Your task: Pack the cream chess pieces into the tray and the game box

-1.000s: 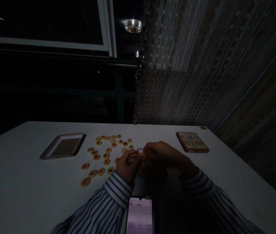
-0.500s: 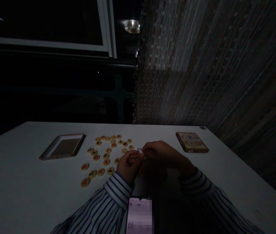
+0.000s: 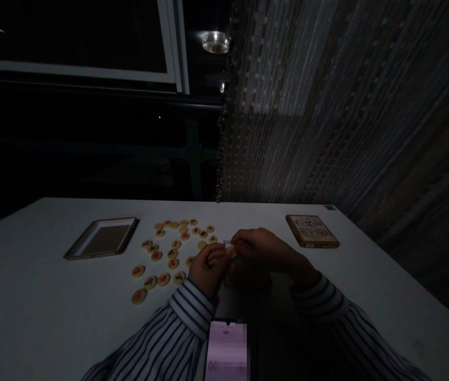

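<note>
My left hand (image 3: 208, 267) and my right hand (image 3: 262, 248) meet over the middle of the table, fingertips nearly touching. The fingers of both are closed in a pinch. Between them shows a small pale, flat thing (image 3: 228, 243), too dim to name. Just under the fingertips is a round wooden Chinese chess piece (image 3: 231, 253); I cannot tell which hand grips it, if either. Several more pieces (image 3: 164, 279) with red or black characters lie scattered on the left. Below my hands, another piece (image 3: 229, 279) sits in deep shadow.
An open shallow box tray (image 3: 103, 238) rests at the left of the white table (image 3: 49, 301). At the right lies a printed box lid (image 3: 313, 231). A lit phone (image 3: 227, 349) is at the near edge. A bead-string curtain (image 3: 272, 148) hangs behind.
Both hands stay almost in place, with only slight finger movement. The chess piece under the fingertips shows a little more clearly. The scattered pieces have not moved.
</note>
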`<state>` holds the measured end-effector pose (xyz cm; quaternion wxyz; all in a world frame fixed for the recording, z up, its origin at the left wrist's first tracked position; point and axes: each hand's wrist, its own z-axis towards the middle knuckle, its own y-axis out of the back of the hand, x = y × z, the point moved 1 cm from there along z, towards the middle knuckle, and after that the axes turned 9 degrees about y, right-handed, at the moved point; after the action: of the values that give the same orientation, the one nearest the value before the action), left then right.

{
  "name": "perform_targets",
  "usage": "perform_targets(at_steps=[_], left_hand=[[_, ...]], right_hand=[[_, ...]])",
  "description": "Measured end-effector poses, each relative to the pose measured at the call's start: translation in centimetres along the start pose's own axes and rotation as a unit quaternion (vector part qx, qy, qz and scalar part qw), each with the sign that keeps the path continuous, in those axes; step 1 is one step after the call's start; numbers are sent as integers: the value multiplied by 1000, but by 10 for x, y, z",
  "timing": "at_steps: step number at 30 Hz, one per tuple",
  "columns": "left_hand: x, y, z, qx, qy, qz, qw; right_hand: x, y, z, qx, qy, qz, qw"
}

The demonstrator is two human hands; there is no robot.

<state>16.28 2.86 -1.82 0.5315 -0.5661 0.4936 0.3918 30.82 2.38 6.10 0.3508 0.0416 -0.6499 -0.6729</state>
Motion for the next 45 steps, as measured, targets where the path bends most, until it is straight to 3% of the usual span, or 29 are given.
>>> perform_targets(at_steps=[21, 29, 37, 45], left_hand=[[6, 0, 2, -11, -12, -31, 999], [6, 0, 0, 9, -2, -21, 1000], [9, 0, 1, -6, 8, -33, 999], [11, 1, 3, 2, -1, -7, 1000]], right_hand=[[2, 1, -1, 54, 3, -33, 998], [0, -1, -1, 44, 21, -23, 999], [-1, -1, 0, 47, 31, -21, 998], [-3, -2, 1, 10, 21, -9, 1000]])
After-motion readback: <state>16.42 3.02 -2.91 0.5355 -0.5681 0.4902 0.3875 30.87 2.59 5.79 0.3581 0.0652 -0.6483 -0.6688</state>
